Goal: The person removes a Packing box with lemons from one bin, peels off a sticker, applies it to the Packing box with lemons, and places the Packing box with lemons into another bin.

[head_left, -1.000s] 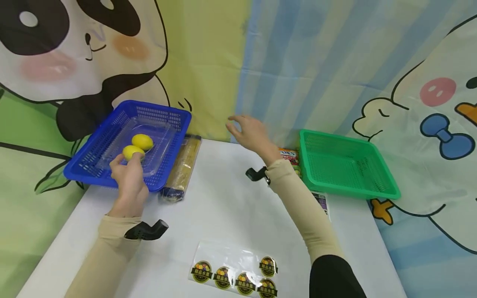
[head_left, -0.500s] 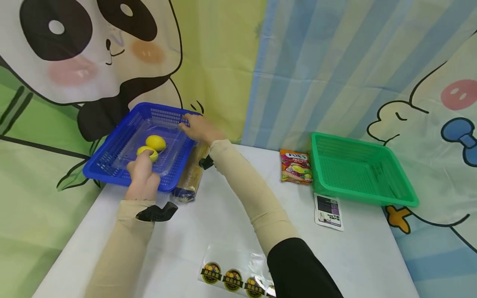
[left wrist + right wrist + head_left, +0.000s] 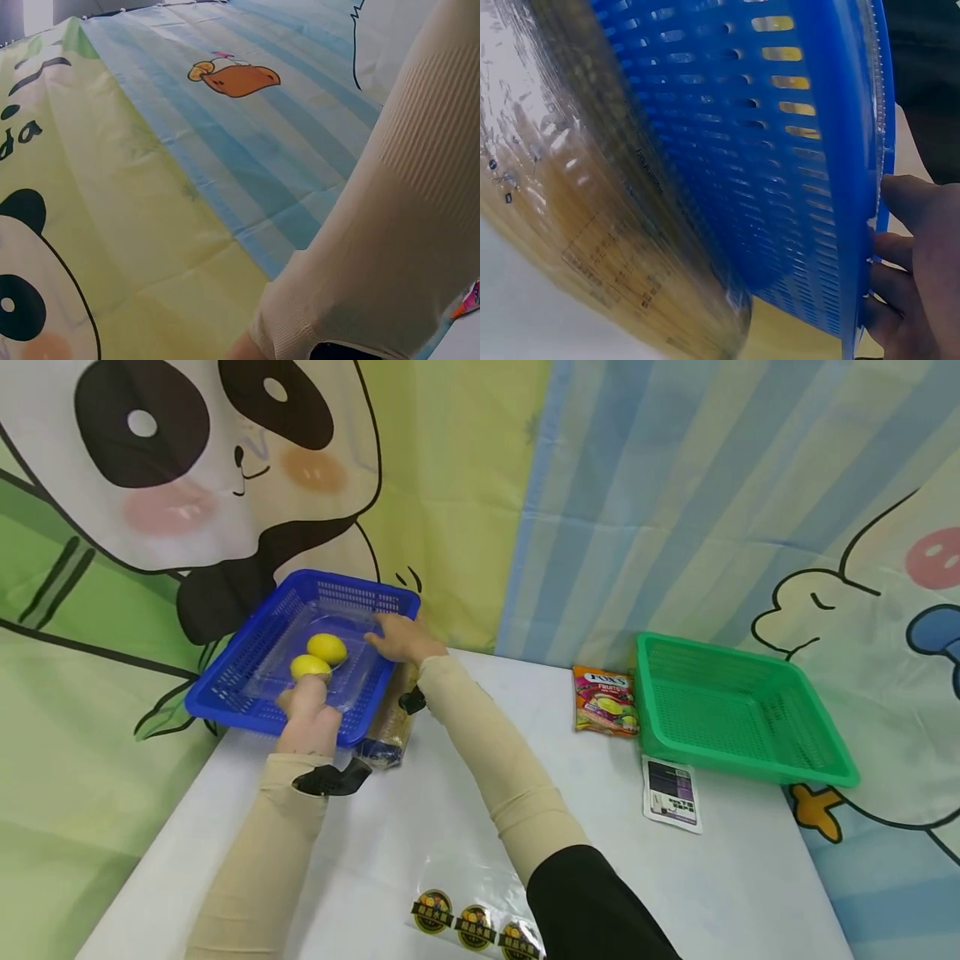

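In the head view two lemons (image 3: 327, 649) lie close together in a clear plastic container (image 3: 360, 672), which sits inside a blue basket (image 3: 225, 714) at the back left of the table. My left hand (image 3: 309, 717) grips the container's near edge beside the front lemon; its fingertips are partly hidden. Reaching over the basket's right rim, my right hand (image 3: 401, 639) holds the opposite side of the container. In the right wrist view the thumb and fingers (image 3: 889, 247) bend over the blue rim by the clear edge. The left wrist view shows mainly the sleeve (image 3: 390, 210) and backdrop.
A long pack of dry noodles (image 3: 390, 727) lies against the basket's right side. Farther right are a FOX'S candy bag (image 3: 606, 702), a green basket (image 3: 720, 718) and a white-and-purple packet (image 3: 671, 795). A clear bag with round stickers (image 3: 476, 928) lies in front. A printed curtain (image 3: 465, 510) hangs behind.
My right hand has come left from over the table's back edge to the right side of the clear container. The left hand keeps its place by the lemons. The head view has turned slightly left.
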### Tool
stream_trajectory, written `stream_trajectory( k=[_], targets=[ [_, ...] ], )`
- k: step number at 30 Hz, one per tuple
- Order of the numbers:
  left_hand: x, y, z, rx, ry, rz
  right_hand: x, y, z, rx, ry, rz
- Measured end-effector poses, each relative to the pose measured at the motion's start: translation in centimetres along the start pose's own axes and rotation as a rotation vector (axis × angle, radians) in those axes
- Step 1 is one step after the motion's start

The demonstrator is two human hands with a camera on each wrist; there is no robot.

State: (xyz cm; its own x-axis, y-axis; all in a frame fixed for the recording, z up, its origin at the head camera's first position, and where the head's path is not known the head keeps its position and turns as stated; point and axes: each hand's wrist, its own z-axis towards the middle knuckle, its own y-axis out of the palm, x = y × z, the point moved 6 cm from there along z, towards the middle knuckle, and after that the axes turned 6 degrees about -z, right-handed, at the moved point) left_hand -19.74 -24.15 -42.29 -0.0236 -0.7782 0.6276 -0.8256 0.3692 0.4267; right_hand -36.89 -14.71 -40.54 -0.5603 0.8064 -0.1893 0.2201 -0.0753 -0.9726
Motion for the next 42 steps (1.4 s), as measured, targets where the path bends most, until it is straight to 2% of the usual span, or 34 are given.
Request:
stream_trajectory(
  k=[3, 7, 11, 15, 22, 25, 28, 33, 37, 42],
  targets=[
    [-0.5, 0.0, 0.0, 0.006, 0.018, 0.018, 0.4, 0.1, 0.0, 0.033, 0.024, -0.001],
    [-0.5, 0.2, 0.2, 0.028, 0.078, 0.018, 0.8, 0.1, 0.0, 0.063, 0.041, 0.031],
    [-0.8, 0.6, 0.7, 0.036, 0.104, -0.041, 0.4, 0.3, -0.1, 0.055, 0.011, 0.054],
    [-1.2, 0.8, 1.2, 0.032, 0.092, -0.076, 0.0, 0.6, -0.2, 0.041, -0.022, 0.061],
    [-0.9, 1.1, 1.1, 0.005, 0.092, -0.097, 0.2, 0.2, -0.5, 0.076, -0.022, 0.089],
    [-1.2, 1.1, 1.0, -0.016, 0.053, -0.076, 0.4, 0.0, -0.5, 0.09, -0.031, 0.119],
    [-1.5, 0.9, 1.0, -0.025, 0.037, -0.075, 0.5, -0.4, -0.4, 0.105, -0.053, 0.173],
    [-1.2, 0.8, 0.5, -0.027, 0.095, -0.063, 1.4, -1.4, -0.8, 0.169, -0.063, 0.335],
    [-0.4, 0.7, -0.4, -0.089, 0.161, -0.038, 2.2, -2.7, -1.4, 0.209, -0.066, 0.471],
    [1.7, 0.7, -1.7, -0.248, 0.251, -0.043, 2.8, -5.7, -2.1, 0.27, -0.104, 0.653]
  ],
)
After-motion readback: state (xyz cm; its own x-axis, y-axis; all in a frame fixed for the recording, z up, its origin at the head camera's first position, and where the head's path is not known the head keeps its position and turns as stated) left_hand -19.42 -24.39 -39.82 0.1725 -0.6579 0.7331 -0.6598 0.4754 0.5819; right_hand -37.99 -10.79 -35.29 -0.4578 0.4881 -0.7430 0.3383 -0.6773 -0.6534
